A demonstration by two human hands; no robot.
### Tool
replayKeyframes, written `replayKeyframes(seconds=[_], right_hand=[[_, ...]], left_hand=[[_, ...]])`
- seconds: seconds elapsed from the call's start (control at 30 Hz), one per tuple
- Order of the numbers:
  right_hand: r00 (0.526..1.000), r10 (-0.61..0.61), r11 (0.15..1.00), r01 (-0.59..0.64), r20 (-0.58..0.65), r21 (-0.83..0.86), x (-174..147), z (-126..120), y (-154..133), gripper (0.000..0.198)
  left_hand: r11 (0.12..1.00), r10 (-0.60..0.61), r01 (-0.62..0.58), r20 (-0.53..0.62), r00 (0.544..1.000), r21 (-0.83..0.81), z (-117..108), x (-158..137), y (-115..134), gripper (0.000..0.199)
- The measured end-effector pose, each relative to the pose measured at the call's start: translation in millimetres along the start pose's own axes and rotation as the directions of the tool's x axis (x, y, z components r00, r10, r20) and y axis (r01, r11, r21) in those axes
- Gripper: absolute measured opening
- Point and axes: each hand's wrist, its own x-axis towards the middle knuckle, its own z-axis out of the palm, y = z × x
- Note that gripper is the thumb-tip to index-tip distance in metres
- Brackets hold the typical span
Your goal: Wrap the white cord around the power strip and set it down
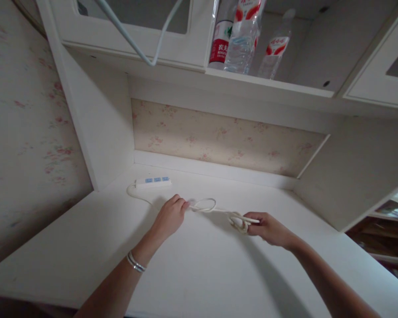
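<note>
A white power strip (pixel 153 182) with blue sockets lies near the back left of the white desk. Its white cord (pixel 204 207) runs from the strip's left end toward my hands. My left hand (pixel 170 215) is closed in a pinch on the cord, and a loose loop stands just right of the fingertips. Between both hands the cord stretches over the desk. On the right, my right hand (pixel 267 227) grips the bundled part of the same cord, with several coils hanging beside the fingers. A silver bracelet circles my left wrist.
The white desk (pixel 192 274) spreads below my hands, with side panels left and right. Overhead, an open cabinet shelf (pixel 268 85) holds clear plastic bottles (pixel 242 44). A pale bent tube (pixel 135 44) hangs down at the upper left. Shelves with items (pixel 384 238) stand at the far right.
</note>
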Motion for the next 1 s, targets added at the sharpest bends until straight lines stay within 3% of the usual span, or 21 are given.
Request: replayKeyframes(seconds=[0.17,0.3,0.4,0.5,0.6,0.7,0.8,0.9,1.0], right_hand=[[0.979,0.188,0.98,-0.192,-0.074,-0.054,-21.3,-30.3,22.5,0.036],[0.933,0.287,0.956,-0.293,-0.216,0.005,-25.5,-42.1,43.9,0.043],[0.88,0.296,0.953,-0.295,-0.371,0.061,-19.2,-49.8,55.5,0.044],[0.778,0.254,0.967,-0.22,-0.575,0.13,-8.8,-55.7,59.6,0.043],[0.735,0.205,0.976,-0.11,-0.646,0.186,-0.6,-55.0,55.9,0.041],[0.781,0.226,0.962,-0.085,-0.583,0.258,-0.9,-48.8,45.4,0.042],[0.898,0.248,0.958,-0.17,-0.363,0.233,-9.0,-41.6,29.1,0.037],[0.978,0.188,0.976,-0.176,-0.087,0.129,-16.6,-31.6,8.6,0.035],[0.99,0.117,0.98,-0.128,0.081,0.155,-15.4,-17.0,-11.0,0.034]], left_hand=[[0.993,-0.072,0.073,-0.013,0.997,0.092,0.0,6.7,-10.6,0.039],[0.984,-0.14,0.129,0.083,0.987,0.125,0.0,4.2,-14.0,0.046],[0.991,-0.123,0.112,0.176,0.977,0.07,-0.3,2.3,-14.8,0.05],[0.992,-0.128,0.121,0.218,0.968,0.046,-1.9,2.6,-16.5,0.05],[0.993,-0.109,0.095,0.201,0.974,0.076,-4.5,3.6,-20.1,0.046],[0.98,-0.144,0.122,0.136,0.98,0.159,-7.2,4.6,-25.2,0.043],[0.95,-0.253,0.24,0.044,0.966,0.201,-8.1,7.6,-29.1,0.047],[0.942,-0.335,0.336,-0.026,0.942,0.022,-5.4,13.2,-28.6,0.048],[0.909,-0.347,0.331,-0.021,0.937,-0.251,-2.0,18.3,-22.3,0.042]])
